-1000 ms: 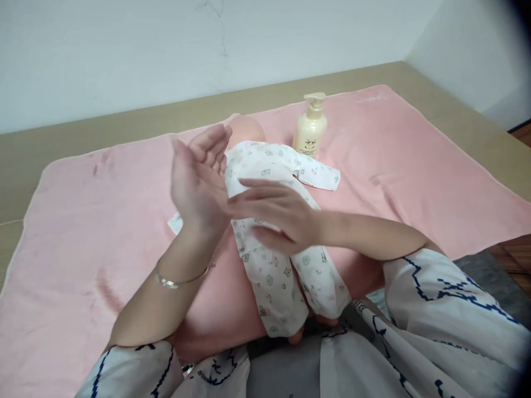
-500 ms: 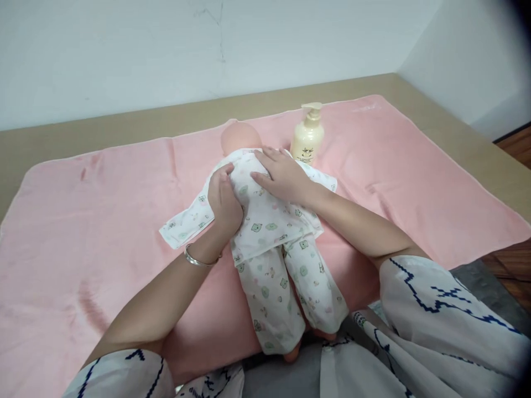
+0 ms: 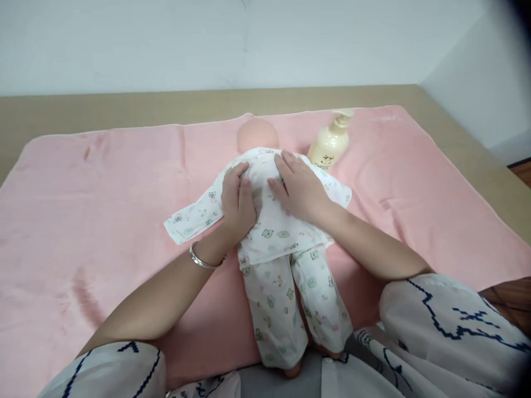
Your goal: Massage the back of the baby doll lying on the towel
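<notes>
A baby doll (image 3: 258,135) lies on a pink mat, its bald head away from me and no face showing. It wears a white printed pyjama top (image 3: 274,243) and matching trousers (image 3: 276,309); its bare feet poke out near my lap. My left hand (image 3: 239,202) rests along the left side of the doll's upper body, thumb and fingers apart. On the upper right of the torso lies my right hand (image 3: 299,185), flat with its fingers spread. Neither hand grips anything. One sleeve stretches out to the left, the other to the right.
A cream pump bottle (image 3: 329,145) stands on the mat beyond the doll's right shoulder, close to the right sleeve. The pink mat (image 3: 103,221) covers most of the tan table (image 3: 186,108). White walls rise behind and at the right.
The view has turned slightly, so the doll and bottle appear further right and the bottle looks more slanted. Both hands remain on the doll's torso, with only small finger shifts.
</notes>
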A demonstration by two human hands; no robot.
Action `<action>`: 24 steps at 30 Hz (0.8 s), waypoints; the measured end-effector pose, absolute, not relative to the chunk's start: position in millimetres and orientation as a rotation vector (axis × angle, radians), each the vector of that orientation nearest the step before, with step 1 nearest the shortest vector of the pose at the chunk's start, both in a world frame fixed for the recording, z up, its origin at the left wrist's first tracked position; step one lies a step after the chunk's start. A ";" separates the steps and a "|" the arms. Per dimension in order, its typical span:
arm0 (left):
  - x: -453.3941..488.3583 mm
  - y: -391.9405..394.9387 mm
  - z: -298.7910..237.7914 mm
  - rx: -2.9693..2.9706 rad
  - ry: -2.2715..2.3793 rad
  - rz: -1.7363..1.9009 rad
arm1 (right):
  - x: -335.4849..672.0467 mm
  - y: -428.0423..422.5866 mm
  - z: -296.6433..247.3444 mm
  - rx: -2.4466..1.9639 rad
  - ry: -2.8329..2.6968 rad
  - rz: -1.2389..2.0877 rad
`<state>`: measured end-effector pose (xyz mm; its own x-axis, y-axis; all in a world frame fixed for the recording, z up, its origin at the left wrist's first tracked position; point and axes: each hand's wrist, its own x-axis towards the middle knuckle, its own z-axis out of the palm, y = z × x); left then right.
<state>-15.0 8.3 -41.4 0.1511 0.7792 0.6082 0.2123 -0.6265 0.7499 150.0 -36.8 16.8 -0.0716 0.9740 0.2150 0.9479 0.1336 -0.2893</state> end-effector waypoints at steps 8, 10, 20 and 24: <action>-14.7 11.0 -42.1 1.978 0.987 1.496 | 155.8 -36.6 13.3 -1.352 -2.410 0.182; -13.8 8.2 -39.9 2.029 1.057 1.445 | 169.0 -22.7 8.8 -1.497 -2.242 0.219; -6.5 -2.0 -24.9 2.143 1.215 0.997 | 165.5 -20.7 -5.3 -1.738 -1.888 0.125; -8.1 18.1 -24.3 2.183 1.202 1.003 | 159.2 -20.8 -0.7 -1.793 -1.879 0.124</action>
<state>-8.1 18.1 -24.3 0.3553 0.8545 0.3790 0.5258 -0.5179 0.6747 159.2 -20.8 -0.7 0.0258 0.9500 0.3112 0.9009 0.1129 -0.4191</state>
